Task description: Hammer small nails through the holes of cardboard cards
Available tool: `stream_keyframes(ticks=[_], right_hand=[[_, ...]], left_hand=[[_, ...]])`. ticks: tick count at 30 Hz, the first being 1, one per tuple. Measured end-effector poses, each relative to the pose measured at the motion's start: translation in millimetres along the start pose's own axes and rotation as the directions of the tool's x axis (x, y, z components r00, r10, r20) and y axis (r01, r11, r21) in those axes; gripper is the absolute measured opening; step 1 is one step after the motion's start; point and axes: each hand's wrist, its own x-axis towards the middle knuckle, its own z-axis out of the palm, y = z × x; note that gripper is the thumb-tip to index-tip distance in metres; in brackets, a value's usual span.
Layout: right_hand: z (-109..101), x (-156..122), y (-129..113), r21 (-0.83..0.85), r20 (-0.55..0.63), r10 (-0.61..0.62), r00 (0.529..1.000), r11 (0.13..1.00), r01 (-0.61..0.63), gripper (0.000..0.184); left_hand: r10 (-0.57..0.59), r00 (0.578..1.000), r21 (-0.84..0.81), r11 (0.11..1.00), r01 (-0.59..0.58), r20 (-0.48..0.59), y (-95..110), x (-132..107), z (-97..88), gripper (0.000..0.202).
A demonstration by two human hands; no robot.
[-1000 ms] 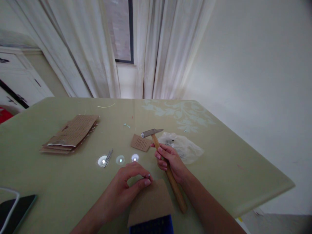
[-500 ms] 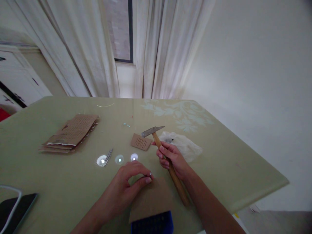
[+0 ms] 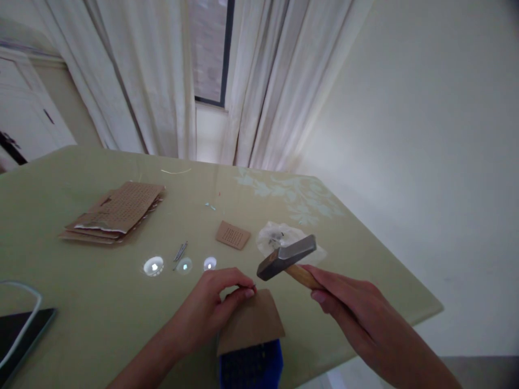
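My left hand (image 3: 219, 302) is closed in a pinch on a small nail (image 3: 254, 286), mostly hidden by the fingertips, at the far edge of a piece of cardboard (image 3: 253, 321). That cardboard lies over a blue box or basket (image 3: 271, 362) at the bottom of the view. My right hand (image 3: 360, 308) grips the wooden handle of a hammer (image 3: 287, 256). The metal head is raised above and to the right of the left fingertips, apart from the nail. Several loose nails (image 3: 180, 253) lie on the table to the left.
On the green table (image 3: 121, 302) lie a stack of perforated cardboard sheets (image 3: 121, 208), a small perforated card (image 3: 233, 235) and a crumpled plastic bag (image 3: 270, 235) behind the hammer. A dark flat device (image 3: 24, 335) with a white cable (image 3: 34, 302) is at the left edge.
The hammer has swung up and right, its head now nearer the camera and turned. My left hand stays pinched at the cardboard's edge. The whole view has tilted slightly.
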Motion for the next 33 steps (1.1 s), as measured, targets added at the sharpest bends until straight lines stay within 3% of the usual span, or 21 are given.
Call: stream_keyframes(ticks=[5, 17, 22, 26, 33], right_hand=[[0, 4, -7, -0.028, 0.082, -0.013, 0.997, 0.999, 0.016, 0.038], [1, 1, -7, -0.071, 0.008, -0.009, 1.0, 0.997, 0.01, 0.037], [5, -2, -6, -0.081, 0.072, -0.016, 0.997, 0.996, 0.022, 0.037], [7, -4, -6, -0.081, 0.026, 0.009, 1.0, 0.997, -0.007, 0.037], [10, -3, -8, -0.088, 0.063, 0.0, 0.998, 0.996, 0.005, 0.035]], left_hand=[[0.015, 1.0, 0.012, 1.0, -0.015, 0.011, 0, 2, -0.1, 0.019], [0.1, 0.993, -0.004, 0.995, -0.099, 0.059, 0, 2, -1.0, 0.024], [0.105, 0.991, 0.016, 0.994, -0.107, 0.079, -1, 1, -1.1, 0.024], [0.117, 0.99, 0.024, 0.993, -0.119, 0.077, -2, 0, -1.2, 0.024], [0.086, 0.988, -0.031, 0.996, -0.083, 0.127, -1, 2, -2.5, 0.027]])
